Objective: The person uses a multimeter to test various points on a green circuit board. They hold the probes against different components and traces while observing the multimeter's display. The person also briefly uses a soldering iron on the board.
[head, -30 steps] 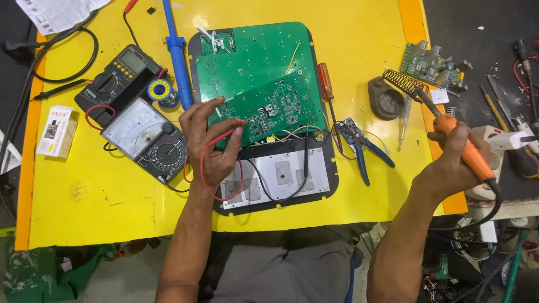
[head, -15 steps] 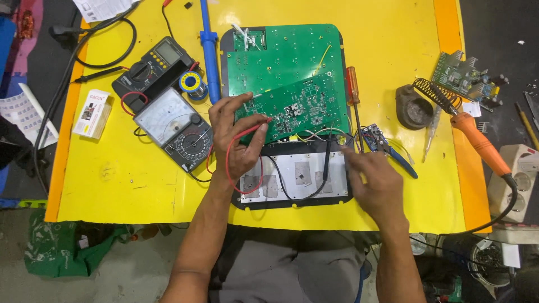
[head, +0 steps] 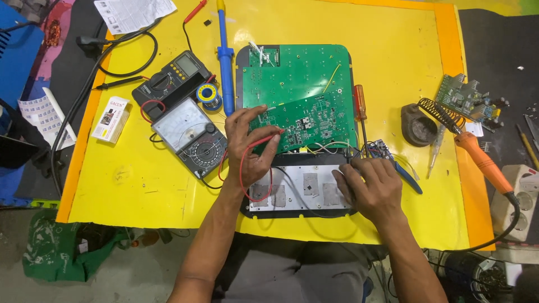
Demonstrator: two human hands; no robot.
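My left hand (head: 250, 143) pinches a red test probe (head: 268, 138) and presses its tip onto a small green circuit board (head: 309, 120). That board lies tilted across a larger green board (head: 297, 70). Red wire loops under my left palm. My right hand (head: 370, 188) lies flat, fingers apart, on the right end of a black casing with a silver plate (head: 300, 188), next to black wires. It holds nothing that I can see.
An analog multimeter (head: 191, 137), a digital multimeter (head: 171, 81), a solder spool (head: 209, 93) and a blue desoldering pump (head: 224, 56) lie on the left. An orange soldering iron (head: 483, 160) rests in its coil stand (head: 435, 115) on the right, near a screwdriver (head: 360, 104) and blue pliers (head: 401, 171).
My right hand put the orange soldering iron into its stand and moved left onto the black casing. My left hand has stayed on the red probe at the small board.
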